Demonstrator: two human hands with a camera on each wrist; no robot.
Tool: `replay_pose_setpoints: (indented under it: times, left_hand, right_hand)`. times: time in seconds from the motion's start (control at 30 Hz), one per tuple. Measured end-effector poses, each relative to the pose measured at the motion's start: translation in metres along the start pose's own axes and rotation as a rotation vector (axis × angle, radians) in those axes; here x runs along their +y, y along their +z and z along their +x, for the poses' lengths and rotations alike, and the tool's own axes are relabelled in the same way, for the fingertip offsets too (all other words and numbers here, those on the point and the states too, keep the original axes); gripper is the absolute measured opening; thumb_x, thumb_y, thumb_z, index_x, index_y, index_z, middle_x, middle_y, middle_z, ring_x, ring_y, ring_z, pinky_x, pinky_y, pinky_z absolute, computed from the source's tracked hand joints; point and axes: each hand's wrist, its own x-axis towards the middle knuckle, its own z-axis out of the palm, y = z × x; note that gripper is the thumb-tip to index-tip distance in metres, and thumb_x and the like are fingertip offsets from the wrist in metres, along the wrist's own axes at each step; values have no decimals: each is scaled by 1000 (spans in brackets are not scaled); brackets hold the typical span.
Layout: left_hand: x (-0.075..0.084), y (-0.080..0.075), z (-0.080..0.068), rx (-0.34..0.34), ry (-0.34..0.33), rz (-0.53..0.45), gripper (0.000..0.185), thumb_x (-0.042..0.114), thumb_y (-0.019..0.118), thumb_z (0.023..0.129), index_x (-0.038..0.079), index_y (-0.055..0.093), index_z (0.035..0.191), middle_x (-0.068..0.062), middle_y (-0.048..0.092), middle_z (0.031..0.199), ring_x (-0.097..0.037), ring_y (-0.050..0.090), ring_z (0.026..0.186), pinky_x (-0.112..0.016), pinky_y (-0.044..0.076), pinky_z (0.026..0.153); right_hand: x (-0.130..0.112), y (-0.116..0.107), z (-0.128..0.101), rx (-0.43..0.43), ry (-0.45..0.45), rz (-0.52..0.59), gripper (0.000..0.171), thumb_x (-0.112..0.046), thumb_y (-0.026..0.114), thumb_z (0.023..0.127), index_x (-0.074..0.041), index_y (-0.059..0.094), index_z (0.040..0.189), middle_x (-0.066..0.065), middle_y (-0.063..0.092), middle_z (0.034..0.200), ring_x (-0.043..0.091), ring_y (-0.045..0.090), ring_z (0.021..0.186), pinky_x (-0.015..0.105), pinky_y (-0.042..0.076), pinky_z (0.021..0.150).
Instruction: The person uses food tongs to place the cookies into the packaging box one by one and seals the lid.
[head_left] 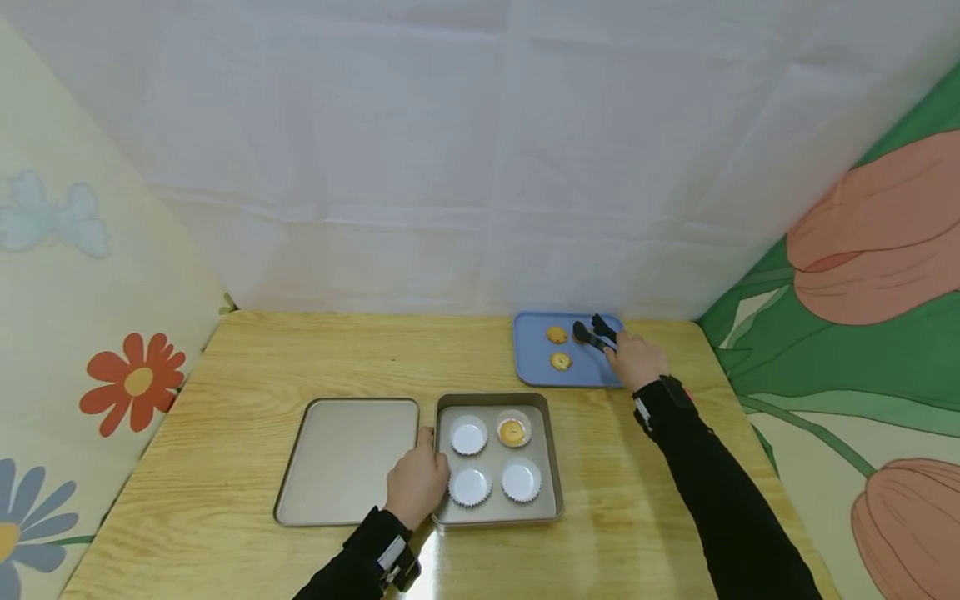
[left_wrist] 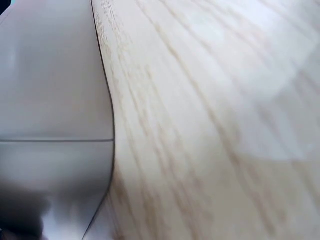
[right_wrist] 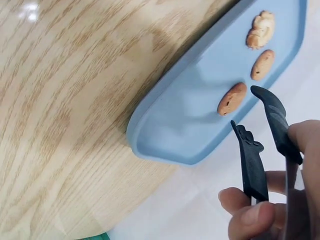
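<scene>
My right hand (head_left: 636,358) grips black tongs (head_left: 595,332) over the blue tray (head_left: 536,371) at the back right of the table. In the right wrist view the tongs (right_wrist: 252,162) are spread apart just beside the nearest of three cookies (right_wrist: 232,98), with the fingers (right_wrist: 250,215) wrapped round the handles. My left hand (head_left: 417,483) holds the left rim of a square baking pan (head_left: 551,467). The pan has several white paper cups (head_left: 469,435); one cup contains a cookie (head_left: 513,432).
A flat grey baking sheet (head_left: 345,458) lies just left of the pan; its edge (left_wrist: 50,100) fills the left wrist view beside the wooden table (left_wrist: 210,130). White sheeting and flowered walls close in the table on three sides.
</scene>
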Motion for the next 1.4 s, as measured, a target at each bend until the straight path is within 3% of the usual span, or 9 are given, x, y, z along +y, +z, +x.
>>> replay_pose_setpoints:
  times: [0.17, 0.47, 0.83, 1.13, 1.4]
  left_hand:
    - [-1, 0, 1, 4, 1, 3, 39, 14, 47, 85, -2, 46, 120, -16, 61, 69, -25, 56, 53, -40, 38, 43]
    - [1, 1, 0, 17, 11, -3, 38, 15, 48, 85, -2, 47, 119, -16, 61, 68, -25, 56, 53, -39, 38, 43]
    - [-1, 1, 1, 8, 4, 2, 38, 15, 48, 85, -1, 47, 119, -16, 61, 69, -24, 55, 52, -39, 38, 43]
    - [-1, 1, 0, 5, 3, -7, 37, 15, 48, 85, -1, 47, 119, -16, 61, 69, -24, 55, 52, -39, 37, 43]
    - [-1, 2, 0, 5, 0, -11, 37, 15, 48, 85, -1, 47, 118, -16, 61, 68, -23, 55, 52, -38, 37, 42]
  right_hand:
    - [-3, -1, 2, -10, -6, -52, 35, -33, 55, 90, 2, 56, 90, 13, 51, 64, 28, 53, 54, 41, 40, 47]
    - [-5, 1, 7, -142, 37, -100, 44, -34, 47, 94, 5, 52, 114, 22, 56, 80, 35, 57, 66, 45, 43, 54]
    - [4, -3, 19, -270, 46, -3, 46, -34, 45, 94, 1, 50, 124, 19, 58, 84, 30, 55, 67, 44, 42, 59]
    - [-1, -17, 23, -320, 8, 28, 32, -27, 50, 93, 3, 58, 101, 14, 55, 75, 28, 54, 64, 42, 40, 61]
    - [1, -10, 23, -254, -12, 6, 27, -26, 53, 92, 1, 58, 93, 12, 53, 69, 26, 52, 59, 40, 39, 56]
